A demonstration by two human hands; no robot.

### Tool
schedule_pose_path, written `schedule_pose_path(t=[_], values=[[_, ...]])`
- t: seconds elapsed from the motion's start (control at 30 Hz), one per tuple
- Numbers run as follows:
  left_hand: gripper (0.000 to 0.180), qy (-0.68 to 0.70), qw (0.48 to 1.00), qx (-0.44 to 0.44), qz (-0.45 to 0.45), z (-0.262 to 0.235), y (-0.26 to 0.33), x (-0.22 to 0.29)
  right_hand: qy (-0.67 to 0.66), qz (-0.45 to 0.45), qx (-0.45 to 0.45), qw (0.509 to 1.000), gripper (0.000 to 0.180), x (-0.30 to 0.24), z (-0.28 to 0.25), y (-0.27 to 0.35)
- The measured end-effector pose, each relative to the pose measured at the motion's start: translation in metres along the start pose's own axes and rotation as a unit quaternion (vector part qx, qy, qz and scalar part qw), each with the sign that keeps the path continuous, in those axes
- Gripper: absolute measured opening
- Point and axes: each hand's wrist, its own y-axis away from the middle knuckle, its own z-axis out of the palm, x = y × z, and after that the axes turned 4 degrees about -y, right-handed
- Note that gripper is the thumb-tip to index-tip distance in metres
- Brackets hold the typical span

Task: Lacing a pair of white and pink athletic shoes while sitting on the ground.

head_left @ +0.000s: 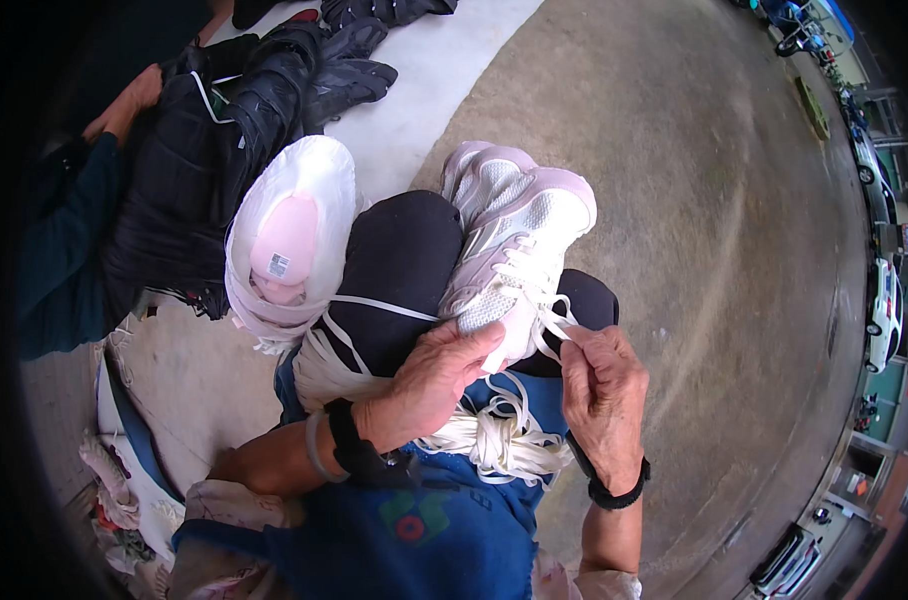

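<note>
A white and pale pink mesh sneaker (519,250) lies across my dark-trousered knees, its toe pointing away, with white laces through its eyelets. My left hand (439,385) is closed near the sneaker's heel end, thumb and fingers at a flat white lace end. Right of the sneaker, my right hand (606,385) pinches a white shoelace (554,318) that runs to the eyelets. Below both hands, a knotted bundle of loose white laces (499,440) rests on my blue apron (364,540). What lies under my left fingers is partly hidden.
Left of my knee is a white, oval shoe piece with a pink insole (286,240). More pale sneakers (474,170) sit beyond the first. A co-worker's hand (134,100) is beside a long row of black shoes (264,100). Parked cars (882,310) line the far right.
</note>
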Motion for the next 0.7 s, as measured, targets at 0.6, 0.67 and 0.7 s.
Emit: schedule_pose_path(t=[0.6,0.67,0.7], values=[[0.033,-0.029,0.998,0.048,0.001,0.007,-0.001,0.002,-0.023,-0.015,0.032,0.999,0.015,0.008,0.016,-0.008],[0.033,-0.022,0.999,0.035,0.007,0.005,-0.002,0.002,-0.063,0.016,0.037,0.997,0.013,0.008,0.012,-0.006],[0.033,-0.014,1.000,0.021,0.013,0.004,-0.002,0.001,-0.063,0.017,0.037,0.997,0.013,0.007,0.010,-0.005]])
